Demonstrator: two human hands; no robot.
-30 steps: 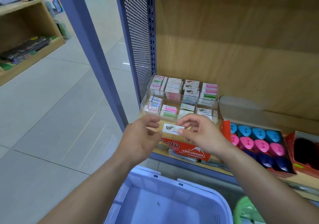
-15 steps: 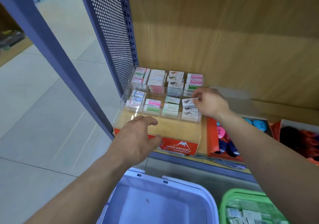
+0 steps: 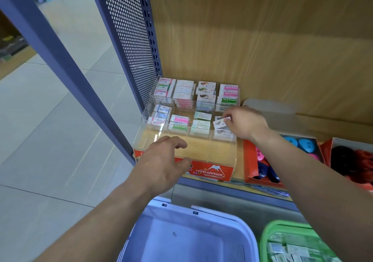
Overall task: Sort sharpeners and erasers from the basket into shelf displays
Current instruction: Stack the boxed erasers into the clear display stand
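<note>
A clear acrylic eraser display (image 3: 214, 161) with a red "Hard Eraser" front stands at the shelf's left end, its compartments holding stacks of wrapped erasers. My right hand (image 3: 245, 122) pinches a small white eraser (image 3: 220, 123) over the front-right compartment. My left hand (image 3: 161, 164) hovers over the display's front edge, fingers loosely curled and holding nothing. A blue basket (image 3: 201, 211) sits below, showing no items in the visible part. A green basket (image 3: 268, 229) at the lower right holds several wrapped erasers.
A red box (image 3: 249, 161) of blue, pink and navy sharpeners stands right of the display, with another red box (image 3: 326, 148) of dark items beyond it. A perforated blue side panel (image 3: 131, 40) closes the shelf's left end. Tiled floor lies to the left.
The eraser left my two-handed grip; my right hand alone carried it to the front-right compartment. My left hand dropped back to the display's front edge. The view shifted right, revealing the green basket.
</note>
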